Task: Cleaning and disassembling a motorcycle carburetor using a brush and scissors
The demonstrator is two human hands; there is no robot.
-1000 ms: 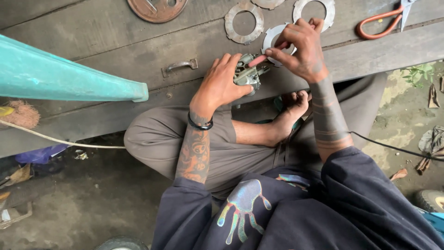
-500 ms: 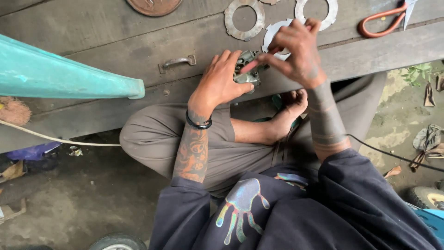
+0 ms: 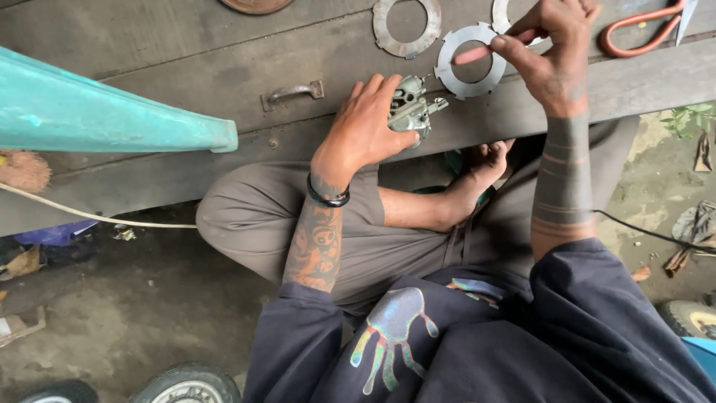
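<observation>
Cast-metal carburetor (image 3: 412, 110) gripped in left hand (image 3: 365, 130); right hand (image 3: 552, 52) pinching pink-handled tool (image 3: 492, 49) — over notched steel ring (image 3: 470, 63)

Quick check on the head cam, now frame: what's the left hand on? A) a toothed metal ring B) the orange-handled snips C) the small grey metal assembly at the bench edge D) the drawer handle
C: the left hand grips the small grey metal assembly at the edge of the wooden bench, while the right hand holds a pink-handled tool over a toothed metal ring.
</observation>
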